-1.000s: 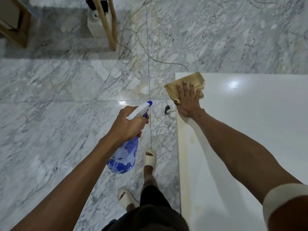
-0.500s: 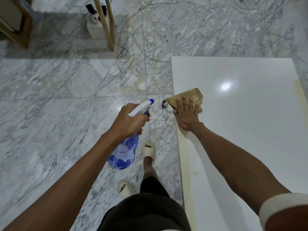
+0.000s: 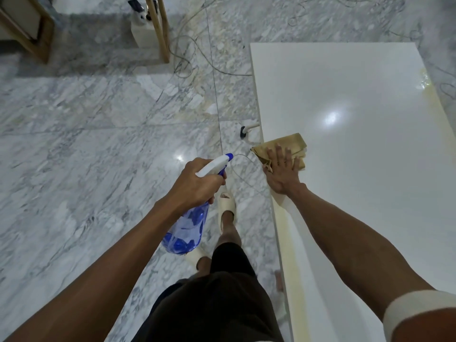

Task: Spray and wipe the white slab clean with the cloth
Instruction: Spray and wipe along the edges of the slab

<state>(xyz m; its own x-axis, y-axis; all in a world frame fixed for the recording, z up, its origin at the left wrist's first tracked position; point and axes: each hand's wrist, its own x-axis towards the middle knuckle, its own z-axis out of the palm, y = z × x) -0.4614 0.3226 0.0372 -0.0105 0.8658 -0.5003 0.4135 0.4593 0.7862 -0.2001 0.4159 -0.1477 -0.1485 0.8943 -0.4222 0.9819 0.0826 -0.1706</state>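
The glossy white slab [image 3: 357,149] fills the right side, with yellowish staining along its left and right edges. A folded tan cloth [image 3: 286,144] lies near the slab's left edge. My right hand [image 3: 281,171] presses flat on the cloth with straight fingers. My left hand [image 3: 197,183] grips the neck of a blue translucent spray bottle [image 3: 185,230] with a white trigger head, held over the floor left of the slab, nozzle toward the slab.
Marble floor [image 3: 86,156] spreads to the left. Thin cables [image 3: 187,55] trail behind the slab. A wooden frame leg [image 3: 160,28] and a white box [image 3: 142,28] stand at the back. A small white fitting [image 3: 249,128] lies by the slab edge. My sandalled feet [image 3: 225,208] stand beside it.
My right hand has dragged the cloth toward me along the slab's left edge. The view has shifted so more of the slab shows. The left hand keeps hold of the bottle.
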